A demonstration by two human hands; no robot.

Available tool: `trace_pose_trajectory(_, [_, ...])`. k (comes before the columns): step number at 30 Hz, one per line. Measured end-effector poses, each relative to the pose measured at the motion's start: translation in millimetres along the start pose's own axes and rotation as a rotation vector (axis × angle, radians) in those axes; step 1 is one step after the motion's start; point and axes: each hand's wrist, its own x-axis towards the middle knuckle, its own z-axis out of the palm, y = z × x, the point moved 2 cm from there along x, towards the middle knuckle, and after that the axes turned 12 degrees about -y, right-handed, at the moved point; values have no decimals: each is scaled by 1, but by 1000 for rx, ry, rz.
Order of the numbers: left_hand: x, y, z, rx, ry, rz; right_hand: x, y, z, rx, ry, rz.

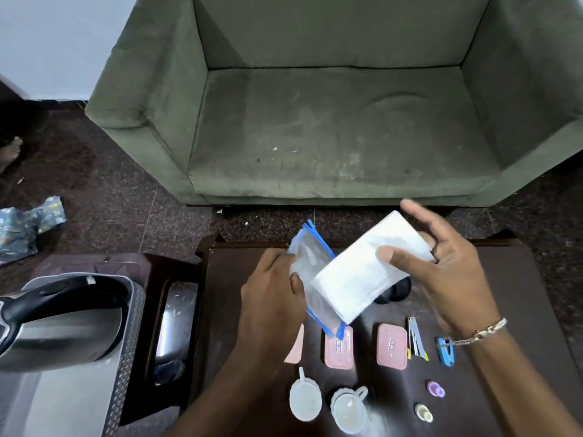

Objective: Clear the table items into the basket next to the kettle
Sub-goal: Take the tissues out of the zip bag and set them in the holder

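Note:
My left hand grips a clear zip bag with blue edges above the dark table. My right hand holds a folded white tissue pack that overlaps the bag. On the table below lie pink cases, a nail clipper, a blue stapler, two white measuring cups, and small purple and cream caps. A steel kettle stands at the left. To its right is a dark basket.
A green sofa stands beyond the table. A dark round object sits partly hidden under the tissue. A crumpled plastic wrapper lies on the dark floor at left. The kettle rests on a metal tray.

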Motion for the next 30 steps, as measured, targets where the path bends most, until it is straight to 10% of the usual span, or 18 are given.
trace_pose_trajectory(8, [3, 1, 0, 13, 3, 2, 6, -2, -58, -492, -319, 403])
trace_pose_trajectory(14, [6, -3, 0, 29, -12, -13, 14, 3, -119, -724, -193, 373])
trace_pose_trajectory(23, [6, -5, 2, 30, -24, -32, 18, 107, -140, -110, 209, 477])
trace_pose_trajectory(30, [7, -9, -1, 48, -32, -20, 24, 160, -129, -133, 333, 582])
